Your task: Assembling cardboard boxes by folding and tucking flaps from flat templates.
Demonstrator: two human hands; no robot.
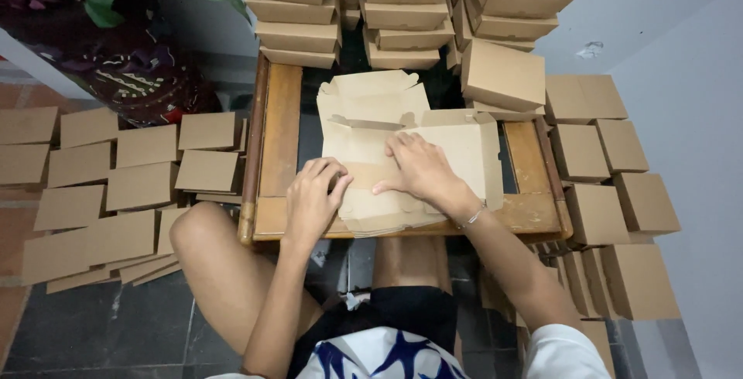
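- We see a die-cut kraft cardboard box blank (371, 127) lying open and mostly flat on a low wooden tray-table (280, 127) set across the seated person's knees.
- The left hand (313, 197) is curled at the blank's near edge, fingers bent over a narrow flap, which it appears to pinch and turn up.
- The right hand (422, 170) lies palm down with fingers spread, pressing the central panel flat; it grips nothing. A thin bracelet (472, 215) circles its wrist.
- The far panel and side tabs of the blank are unfolded, so we judge this box to be at an early fold, with walls and lid not yet raised.
- Beyond the table, stacks of finished closed boxes (402, 7) stand in several columns, and one more closed box (503, 75) rests at the table's far right corner.
- On the floor to the left, rows of flat unfolded blanks (139, 185) overlap one another.
- To the right, further folded cartons (611, 185) lie side by side near the wall.
- We judge the batch partly done, since many blanks are left.
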